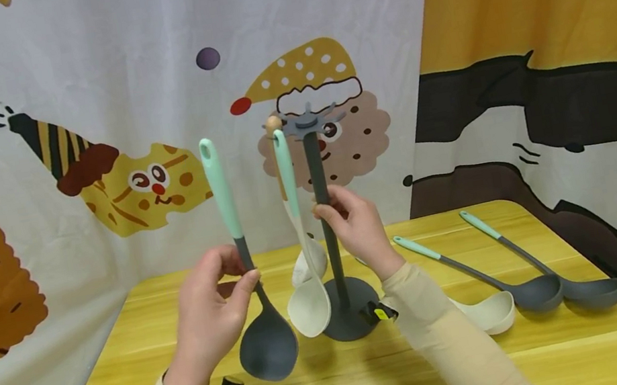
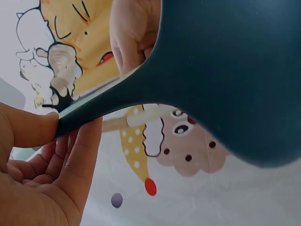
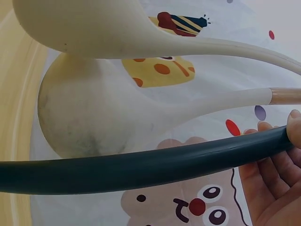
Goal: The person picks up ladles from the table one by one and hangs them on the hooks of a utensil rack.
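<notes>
My left hand (image 1: 210, 314) pinches the neck of a dark grey ladle (image 1: 269, 349) with a mint-green handle, held upright with its bowl down, left of the stand. In the left wrist view the ladle's bowl (image 2: 235, 70) fills the upper right. My right hand (image 1: 358, 225) grips the post of a dark utensil stand (image 1: 325, 217) between thumb and fingers. From the stand's hooked top hang a white ladle with a mint handle (image 1: 309, 308) and, behind it, a white ladle with a wooden handle (image 1: 310, 261). Both white bowls show in the right wrist view.
On the right of the wooden table (image 1: 131, 379) lie two dark grey ladles (image 1: 536, 294) (image 1: 595, 293) with mint handles. A white ladle (image 1: 491, 314) lies there too, partly hidden by my right forearm. A cartoon-printed curtain (image 1: 142, 77) hangs behind the table.
</notes>
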Motion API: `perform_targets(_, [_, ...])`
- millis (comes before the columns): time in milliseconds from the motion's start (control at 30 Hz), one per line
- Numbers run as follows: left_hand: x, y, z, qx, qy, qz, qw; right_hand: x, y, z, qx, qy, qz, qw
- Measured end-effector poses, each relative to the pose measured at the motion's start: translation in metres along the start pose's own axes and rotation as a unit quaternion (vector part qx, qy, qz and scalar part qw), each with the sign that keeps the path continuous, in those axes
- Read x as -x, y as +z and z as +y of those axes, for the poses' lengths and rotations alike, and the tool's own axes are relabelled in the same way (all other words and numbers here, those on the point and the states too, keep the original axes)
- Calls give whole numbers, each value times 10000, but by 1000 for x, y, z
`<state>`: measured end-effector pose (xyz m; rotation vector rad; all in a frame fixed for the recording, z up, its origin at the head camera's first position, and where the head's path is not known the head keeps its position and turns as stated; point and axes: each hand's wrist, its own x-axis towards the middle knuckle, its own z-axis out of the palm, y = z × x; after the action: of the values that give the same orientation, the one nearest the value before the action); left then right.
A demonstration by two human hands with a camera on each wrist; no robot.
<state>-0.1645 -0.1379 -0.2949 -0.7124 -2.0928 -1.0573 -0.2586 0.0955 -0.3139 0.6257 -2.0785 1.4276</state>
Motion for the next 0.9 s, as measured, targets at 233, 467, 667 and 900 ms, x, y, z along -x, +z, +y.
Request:
perform_targets(233, [-2, 10, 9, 447, 196, -129, 9987, -1, -2, -1, 47, 34, -142, 9999])
perform_targets(467, [-5, 20, 15, 480, 67, -242, 9985, -3, -4, -1, 334, -117, -246, 9991])
perform_targets(667, [-8, 27, 19, 582, 13, -358, 9977, -3, -5, -1, 474, -166, -324, 9982])
perform_targets(900, [-11, 39, 26, 786, 70, -492, 9957, -4, -7, -1, 485, -173, -319, 9982])
